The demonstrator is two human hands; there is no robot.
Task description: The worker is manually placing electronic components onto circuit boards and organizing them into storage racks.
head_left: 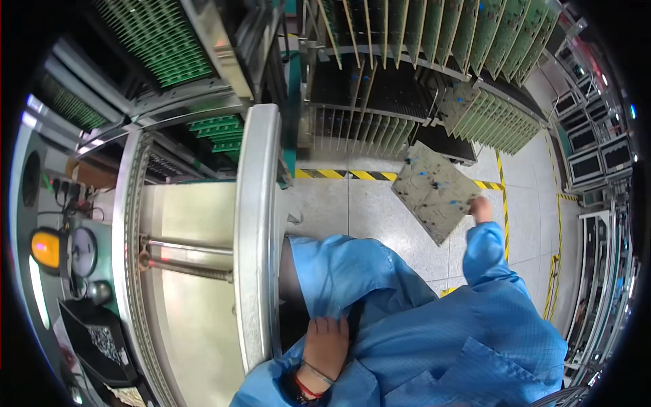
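My right hand (481,209) grips a square circuit board (428,182) by its right corner, with the arm stretched out to the right. The board is greyish-tan, with several small blue and dark parts on its face. It is held tilted over the floor, below a rack shelf of upright boards (498,122). My left hand (325,349) lies on my lap with its fingers stretched over the blue coat (339,271) and dark cloth. It holds nothing, and a red band circles its wrist.
More upright green boards (434,30) fill the upper rack tier. A metal conveyor rail (258,237) stands close on my left, before a cream panel (196,298). Yellow-black tape (322,173) marks the floor. A black bin (102,342) with small parts sits far left.
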